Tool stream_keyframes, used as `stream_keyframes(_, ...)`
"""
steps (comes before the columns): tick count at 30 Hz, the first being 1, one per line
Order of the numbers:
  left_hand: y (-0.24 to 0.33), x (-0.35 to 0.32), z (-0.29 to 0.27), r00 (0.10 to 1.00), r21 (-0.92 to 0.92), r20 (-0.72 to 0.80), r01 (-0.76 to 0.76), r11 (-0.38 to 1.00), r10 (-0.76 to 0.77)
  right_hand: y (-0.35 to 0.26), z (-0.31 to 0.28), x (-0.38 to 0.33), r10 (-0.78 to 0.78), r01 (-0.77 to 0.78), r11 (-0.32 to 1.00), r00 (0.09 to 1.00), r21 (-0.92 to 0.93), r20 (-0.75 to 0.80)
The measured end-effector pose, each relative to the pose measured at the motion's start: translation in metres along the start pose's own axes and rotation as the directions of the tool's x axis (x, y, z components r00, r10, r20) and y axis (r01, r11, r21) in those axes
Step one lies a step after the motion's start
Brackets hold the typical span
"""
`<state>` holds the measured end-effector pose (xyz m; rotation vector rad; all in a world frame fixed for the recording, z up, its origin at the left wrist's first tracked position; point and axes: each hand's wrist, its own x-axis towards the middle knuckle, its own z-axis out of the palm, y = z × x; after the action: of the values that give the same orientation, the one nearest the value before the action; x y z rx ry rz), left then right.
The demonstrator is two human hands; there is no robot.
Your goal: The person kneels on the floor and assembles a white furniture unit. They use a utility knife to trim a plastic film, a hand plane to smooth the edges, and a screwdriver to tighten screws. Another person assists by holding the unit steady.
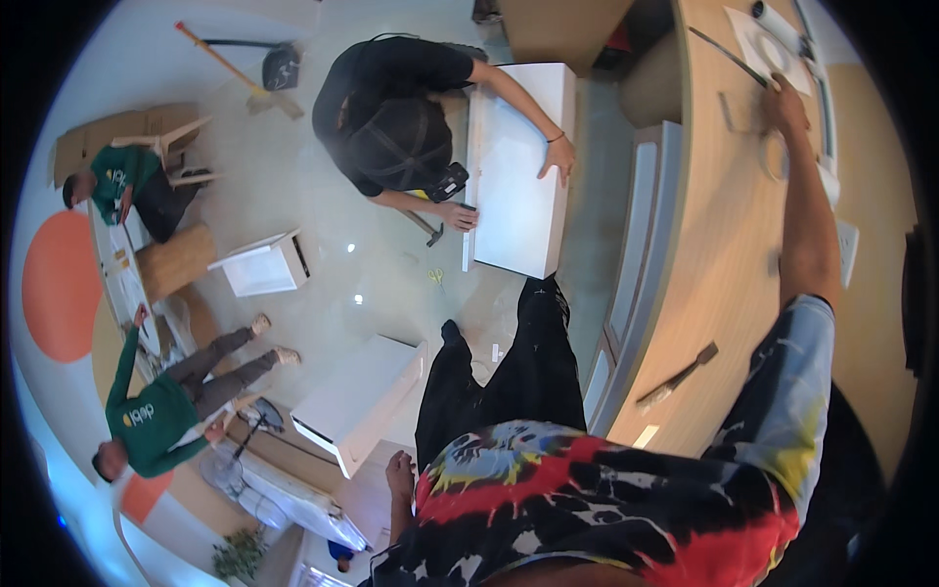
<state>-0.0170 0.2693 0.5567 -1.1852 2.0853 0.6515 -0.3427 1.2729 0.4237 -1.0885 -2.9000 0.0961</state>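
Head view. The person is standing at a long curved wooden counter (719,245) on the right and looking down over a tie-dye shirt.

The right hand (785,106) is reaching far along the counter, palm down, fingers lying loosely on the wood beside a thin pale ring (778,157), probably a tape roll. Whether it is gripping anything, I cannot tell. The ring is lying flat just near of the hand and touching or almost touching it. It is looking light and thin, maybe flexible; best pinched at the rim or hooked through the hole.

The left hand (399,476) is hanging at the side near the bottom edge, relaxed, partly open, holding nothing that shows.

Farther along the counter: a white sheet (758,44) and a dark rod (726,54). Nearer: a brush-like tool (680,374).

On the floor to the left a crouching co-worker is pressing both hands on a white cabinet panel (518,166). Two people in green shirts are working far left.
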Motion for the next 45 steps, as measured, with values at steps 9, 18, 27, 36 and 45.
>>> stream_keyframes(9, -0.009, -0.013, 0.032, 0.994, 0.253, 0.083, -0.087, 0.964, 0.068, 0.028, 0.014, 0.031, -0.253, 0.243, 0.951, 0.967, -0.189, -0.031)
stream_keyframes(18, -0.100, 0.032, 0.050, 0.991, 0.085, -0.035, -0.124, 0.989, 0.128, -0.111, -0.094, -0.103, -0.329, 0.348, 0.936, 0.818, -0.050, -0.472)
stream_keyframes(27, -0.101, 0.068, 0.012, 0.945, -0.037, -0.228, -0.248, 0.968, 0.234, -0.307, -0.011, -0.511, -0.324, 0.068, 0.733, 0.910, 0.677, 0.260)
stream_keyframes(36, -0.213, 0.173, -0.128, 0.776, 0.001, -0.365, -0.552, 0.834, 0.514, -0.444, -0.095, -0.826, -0.623, 0.312, 0.779, 0.483, 0.544, 0.615)
stream_keyframes(45, -0.392, 0.193, -0.159, 0.796, -0.292, -0.574, -0.419, 0.860, 0.193, -0.523, -0.109, -0.949, -0.695, 0.401, 0.715, 0.501, 0.573, 0.516)
